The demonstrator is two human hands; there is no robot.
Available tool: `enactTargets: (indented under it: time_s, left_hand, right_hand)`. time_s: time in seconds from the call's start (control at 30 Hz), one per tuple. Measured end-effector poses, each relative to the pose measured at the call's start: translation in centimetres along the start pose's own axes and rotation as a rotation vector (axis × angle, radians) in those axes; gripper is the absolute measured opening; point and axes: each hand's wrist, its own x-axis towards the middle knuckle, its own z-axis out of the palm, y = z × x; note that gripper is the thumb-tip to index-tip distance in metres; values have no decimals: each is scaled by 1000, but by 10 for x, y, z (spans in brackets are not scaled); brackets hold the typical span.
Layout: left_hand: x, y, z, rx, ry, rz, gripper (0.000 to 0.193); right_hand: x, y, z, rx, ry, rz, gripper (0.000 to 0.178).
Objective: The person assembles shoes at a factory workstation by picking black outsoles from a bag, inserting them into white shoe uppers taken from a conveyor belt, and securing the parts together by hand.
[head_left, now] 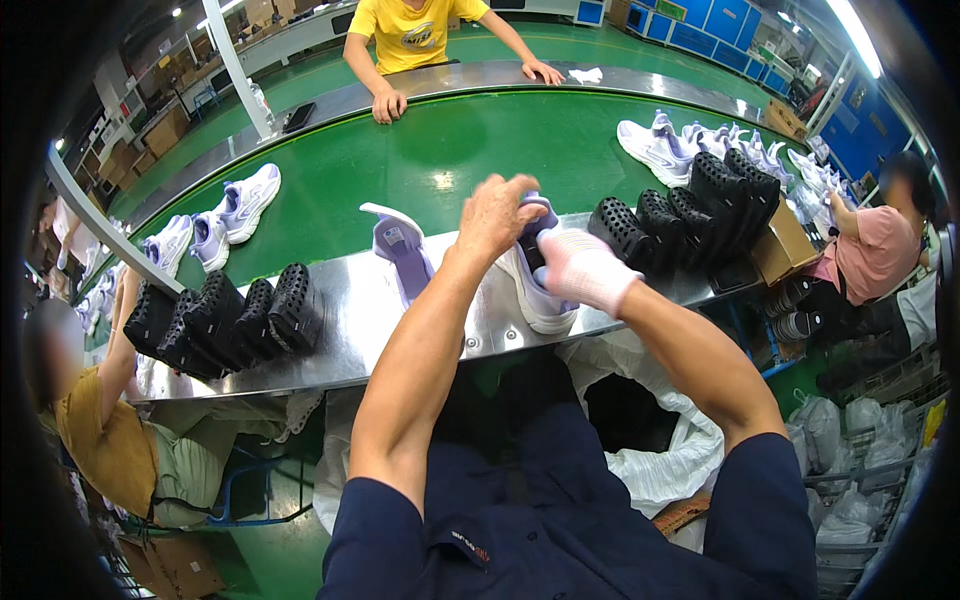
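In the head view, the bare left hand (490, 222) is closed around the lilac upper end of a white shoe (545, 308), which stands between the hands near the front edge of the steel tabletop (345, 300). The gloved right hand (588, 272) lies against the shoe's other side; its fingertips are hidden, so I cannot tell whether it grips. If the left hand pulled harder than the right steadied, the shoe could tip or skid toward the body, since the metal looks smooth, and drop past the edge near the white bag (665, 455) below the right forearm. Too sharp a tug might stretch the soft collar. The other shoe (405, 265), just left of the left hand, could be knocked by that forearm. Right of the right hand, the black inserts (662, 225) stand closely packed, so a backward slip of the glove could topple several.
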Motion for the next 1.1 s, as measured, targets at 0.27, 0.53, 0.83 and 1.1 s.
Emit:
enactTargets:
  time_s: [0.27, 0.53, 0.83, 1.1]
  left_hand:
    - [-80, 71, -6, -246, -3, -502, 97]
    - [-42, 36, 40, -2, -114, -703, 52]
    - [-46, 30, 49, 74, -70, -632, 38]
    - [-95, 47, 44, -147, 121, -431, 38]
  right_hand:
    - [4, 61, 25, 383, -68, 188, 52]
    - [30, 45, 50, 122, 215, 309, 32]
    - [29, 45, 37, 180, 41, 222, 33]
    - [28, 30, 39, 105, 115, 334, 34]
